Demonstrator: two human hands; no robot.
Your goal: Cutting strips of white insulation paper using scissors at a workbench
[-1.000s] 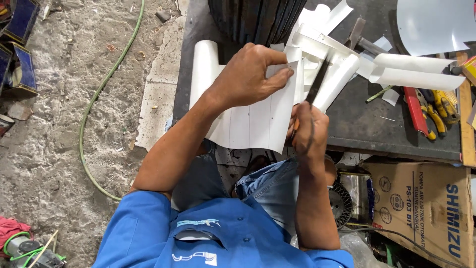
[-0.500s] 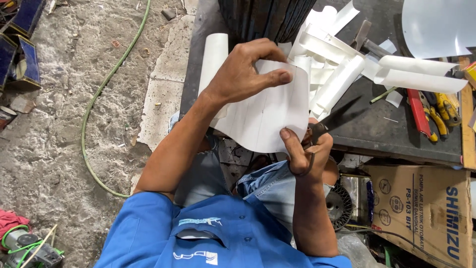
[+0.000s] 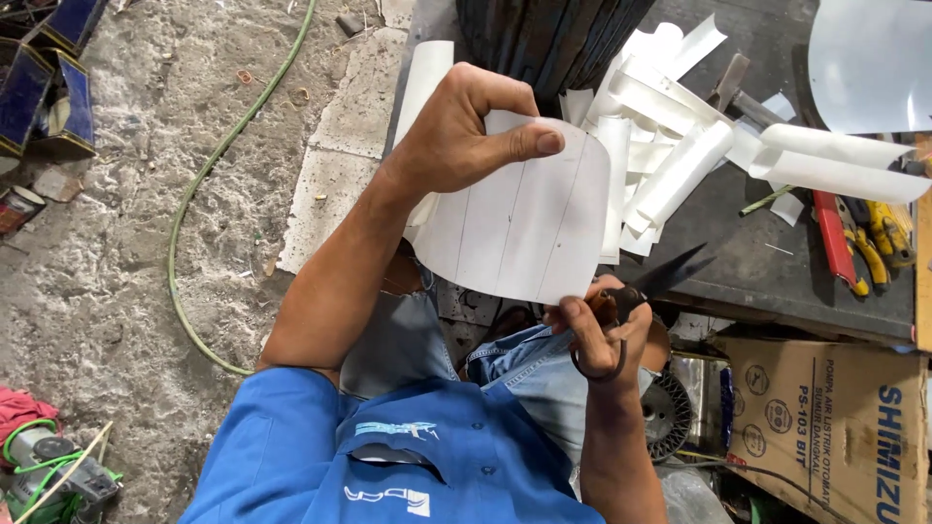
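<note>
The right hand (image 3: 600, 335) is gripping a pair of dark scissors (image 3: 649, 291), its fingers looped through the handles close to the person's lap, and the blades are standing apart, pointing away and to the right of that hand. The blades are sitting just beside the lower right corner of a white sheet (image 3: 524, 218), though whether they are touching its edge cannot be told. The left hand (image 3: 464, 131) is pinching the sheet at its top edge, thumb lying across the near face and fingers curled behind it, holding it up above the lap. The sheet is carrying thin drawn lines running down it and has a rounded top.

Beyond both hands, a pile of white strips (image 3: 660, 146) is lying curled and overlapping on the dark tabletop (image 3: 738, 252). To the right of the right hand, a red-handled tool (image 3: 835, 243) and yellow-handled pliers (image 3: 883, 233) are resting near the edge of the tabletop. Farther off, past the strips, a large curved pale sheet (image 3: 874, 58) is lying at the far right corner.

Below the right hand, a cardboard box (image 3: 825, 417) is standing on the floor. Well to the left of the left hand, a green hose (image 3: 209, 184) is winding across the concrete floor (image 3: 116, 243).
</note>
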